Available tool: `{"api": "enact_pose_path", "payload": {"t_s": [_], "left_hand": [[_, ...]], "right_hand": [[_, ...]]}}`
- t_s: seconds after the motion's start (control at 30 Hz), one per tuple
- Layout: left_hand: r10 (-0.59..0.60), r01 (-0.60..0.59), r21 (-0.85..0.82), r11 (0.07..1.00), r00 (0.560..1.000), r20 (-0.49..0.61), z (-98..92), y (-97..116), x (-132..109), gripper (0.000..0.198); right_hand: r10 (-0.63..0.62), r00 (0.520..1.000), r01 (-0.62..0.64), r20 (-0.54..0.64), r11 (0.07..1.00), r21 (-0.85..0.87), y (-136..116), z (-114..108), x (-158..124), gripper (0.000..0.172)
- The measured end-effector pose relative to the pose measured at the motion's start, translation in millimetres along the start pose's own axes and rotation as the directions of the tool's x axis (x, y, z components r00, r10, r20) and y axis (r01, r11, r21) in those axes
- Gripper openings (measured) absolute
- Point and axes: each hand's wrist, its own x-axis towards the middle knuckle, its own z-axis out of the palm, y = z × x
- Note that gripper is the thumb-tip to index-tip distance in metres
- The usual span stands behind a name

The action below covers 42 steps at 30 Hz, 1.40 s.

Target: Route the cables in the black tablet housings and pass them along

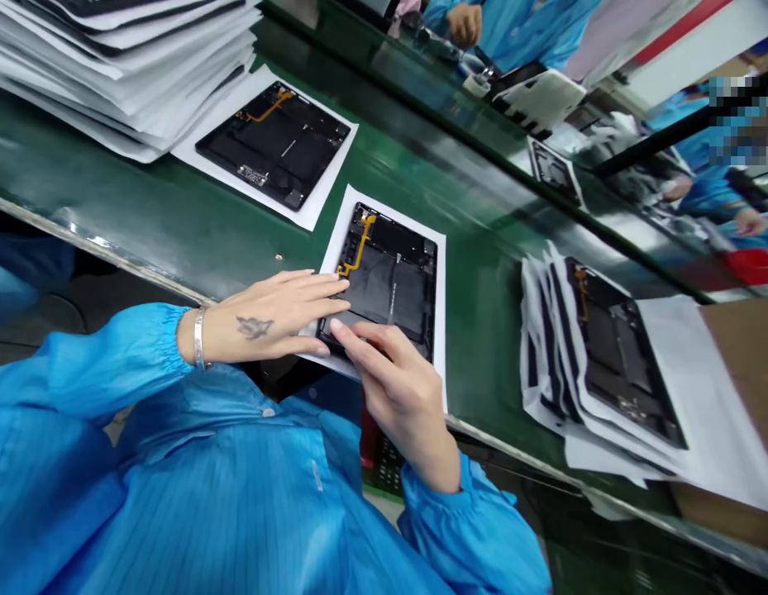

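Note:
An opened tablet housing [384, 289] with black insides and an orange flex cable [359, 248] lies on a white sheet [441, 330] in front of me. My left hand [278, 310] is stretched out flat, its fingertips resting on the housing's left edge. Close beside those fingertips, my right hand [399, 372] bends over the near-left corner, index finger and thumb brought together and the other fingers curled. Whatever may be between them is too small or hidden to name.
Another tablet housing [278, 140] lies on paper at the back left, beside a tall stack of paper-layered pieces [123, 83]. To the right, a lower stack is topped by a housing [625, 355], near a cardboard box [749, 355]. Co-workers in blue sleeves [526, 33] work across the bench.

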Motion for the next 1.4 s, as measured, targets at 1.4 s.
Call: {"api": "enact_pose_path", "payload": {"t_s": [1.4], "left_hand": [[-0.008,0.004,0.091,0.996,0.999,0.046,-1.3,0,-1,0.056]], "right_hand": [[-0.034,0.996,0.032,-0.077,0.999,-0.034,-2,16,4,0.031]]}}
